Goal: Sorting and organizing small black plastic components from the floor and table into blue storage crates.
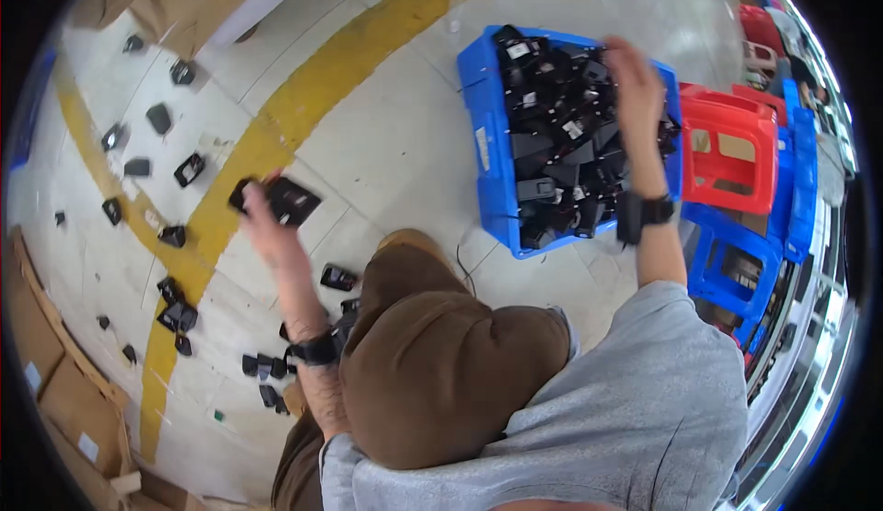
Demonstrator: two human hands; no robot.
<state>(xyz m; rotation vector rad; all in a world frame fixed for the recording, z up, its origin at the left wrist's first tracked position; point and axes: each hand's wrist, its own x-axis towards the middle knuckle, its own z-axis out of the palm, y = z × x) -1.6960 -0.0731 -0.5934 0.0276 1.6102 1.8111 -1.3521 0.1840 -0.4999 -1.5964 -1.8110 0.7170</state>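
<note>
My left hand is closed on a flat black plastic device, holding it above the floor on the left; motion blurs it a little. A blue crate stands on the floor to the right, heaped with similar black devices, some bearing small white labels. Over the crate's far right part hovers my right hand, its fingers stretched forward and slightly blurred. Nothing shows in that hand, though its palm side is hidden. More black devices lie scattered on the floor around my left arm.
Red and blue plastic stools stand right of the crate. Cardboard boxes are at the upper left and lower left. Yellow floor stripes cross the tiles. My bent knees are between my arms.
</note>
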